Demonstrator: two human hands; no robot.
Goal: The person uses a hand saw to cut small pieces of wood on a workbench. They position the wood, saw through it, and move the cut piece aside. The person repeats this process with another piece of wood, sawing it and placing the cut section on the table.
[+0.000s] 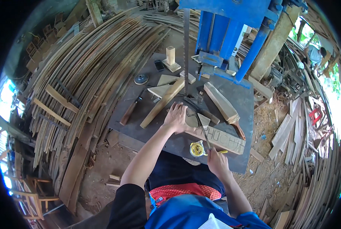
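Note:
My left hand (175,117) rests with fingers extended over small wood and dark metal pieces on the dark worktable (128,107), beside a pale offcut (203,119); what lies under its palm is hidden. My right hand (218,162) is closed on a long, thin dark tool (203,131), angled across a pencil-marked board (227,143). A yellow tape measure (197,149) lies just left of that hand. A dark bar (208,114) sits ahead of my hands. A wooden batten (159,107) and a wooden-handled tool (128,114) lie to the left.
A blue band saw (224,38) with a vertical blade (186,49) stands at the back of the table, near another board (218,101) and a wooden block (170,57). Long timber stacks (82,68) flank the table. A person (315,55) is at far right.

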